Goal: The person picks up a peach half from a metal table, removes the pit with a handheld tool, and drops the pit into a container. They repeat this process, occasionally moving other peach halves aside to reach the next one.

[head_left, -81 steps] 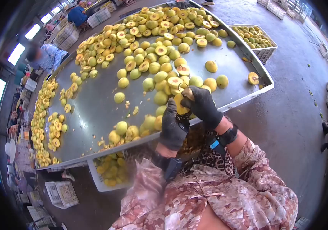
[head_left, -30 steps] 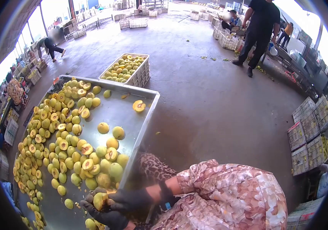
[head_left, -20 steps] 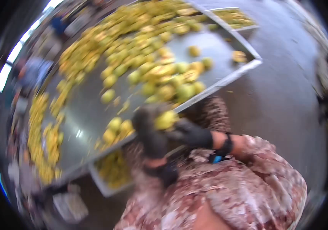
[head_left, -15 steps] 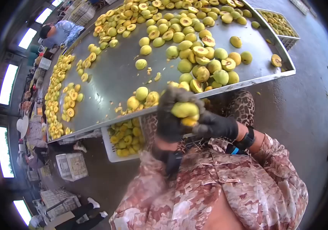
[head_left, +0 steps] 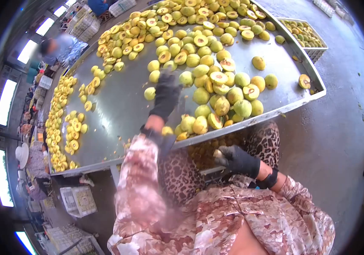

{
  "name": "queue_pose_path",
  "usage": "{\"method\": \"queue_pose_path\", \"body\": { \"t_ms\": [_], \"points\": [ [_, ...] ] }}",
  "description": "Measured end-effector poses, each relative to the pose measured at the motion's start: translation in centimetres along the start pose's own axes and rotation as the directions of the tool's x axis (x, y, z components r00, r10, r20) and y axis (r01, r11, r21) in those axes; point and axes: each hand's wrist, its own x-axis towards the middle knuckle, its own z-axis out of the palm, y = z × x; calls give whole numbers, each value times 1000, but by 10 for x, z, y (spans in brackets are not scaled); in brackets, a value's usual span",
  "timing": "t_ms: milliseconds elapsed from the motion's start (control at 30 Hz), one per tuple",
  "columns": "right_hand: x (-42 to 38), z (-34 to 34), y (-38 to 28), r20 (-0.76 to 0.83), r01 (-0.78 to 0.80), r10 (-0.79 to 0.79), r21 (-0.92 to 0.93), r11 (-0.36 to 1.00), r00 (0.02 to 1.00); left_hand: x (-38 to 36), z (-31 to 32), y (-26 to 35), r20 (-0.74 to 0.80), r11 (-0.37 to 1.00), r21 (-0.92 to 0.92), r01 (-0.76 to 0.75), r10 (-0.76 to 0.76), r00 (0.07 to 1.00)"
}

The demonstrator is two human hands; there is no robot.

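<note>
My left hand (head_left: 167, 93), in a dark glove, reaches out over the metal table (head_left: 122, 106). Its fingers are smeared by motion beside a heap of yellow-green stone fruit (head_left: 199, 59), some of them cut in half with brown centres. Whether it touches a fruit cannot be made out. In front of my lap, below the table's near edge, my right hand (head_left: 240, 162) is closed in a black glove. A small pale bit shows at its thumb and fingertips, too small to name. More fruit (head_left: 222, 106) lies piled at the near rim.
A crate of fruit (head_left: 303, 34) stands beyond the table's right edge. Cut pieces (head_left: 61, 123) line the left side. On the floor at left sits a white crate (head_left: 78, 202). A person in blue (head_left: 65, 49) is across the table; others sit farther left.
My two hands were together on a yellow-green fruit. My left hand has moved up and left over the table, and my right hand has stayed low, without that fruit.
</note>
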Motion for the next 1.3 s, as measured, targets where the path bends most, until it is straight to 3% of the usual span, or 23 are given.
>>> {"method": "queue_pose_path", "body": {
  "t_ms": [67,100,200,233,267,333,367,467,533,567,633,700,767,833,933,967,1033,1167,1267,1300],
  "points": [
    [-6,-3,4,-12,-76,76,31,997,997,22,52,-2,320,993,-102,57,-21,947],
    [-10,-6,9,11,-110,110,29,994,994,23,62,0,159,991,-131,-21,42,986],
    [-12,-20,-4,-84,-136,158,226,965,984,30,55,-13,259,957,-220,189,-130,957],
    [-9,-28,-23,-95,-109,166,432,895,982,40,4,14,377,757,-512,406,-227,898],
    [-6,-29,-14,-151,-20,78,350,936,985,32,-20,18,514,336,-749,571,-248,821],
    [9,-29,-20,-188,9,59,341,940,980,4,-66,64,487,-296,-860,416,-229,843],
    [16,-27,-25,-198,14,54,329,944,979,-14,-80,85,401,-150,-916,373,-268,876],
    [39,-10,-41,-285,144,-67,257,956,956,-44,-118,153,532,-680,-707,193,-333,779],
    [44,3,-38,-321,171,-89,237,956,943,-64,-123,174,545,-656,-723,218,-347,764],
    [41,7,-39,-303,96,-14,260,961,953,-70,-124,182,512,-578,-782,233,-383,769],
    [33,12,-46,-377,154,-45,266,952,925,-73,-124,192,428,-402,-879,255,-432,794],
    [28,12,-50,-427,195,-73,248,949,901,-73,-127,199,237,38,-959,279,-427,873],
    [25,8,-51,-416,187,-67,254,949,907,-71,-130,209,134,203,-952,231,-401,906],
    [20,3,-56,-353,138,-12,332,933,935,-67,-131,219,106,100,-981,164,-434,895],
    [18,6,-57,-299,86,49,423,902,953,-69,-126,225,168,67,-973,222,-458,873],
    [17,10,-55,-293,76,64,442,894,954,-71,-123,226,233,-84,-972,219,-476,848],
    [14,10,-48,-372,224,-116,262,939,921,-70,-117,227,357,-375,-909,181,-477,803],
    [9,14,-32,-417,375,-314,71,924,853,-65,-118,239,337,-391,-910,141,-496,801],
    [7,10,-33,-391,354,-287,110,929,875,-54,-132,250,304,-281,-944,171,-547,780],
    [3,9,-35,-337,335,-257,197,921,906,-55,-136,252,277,-192,-960,204,-541,794]
  ]
}}
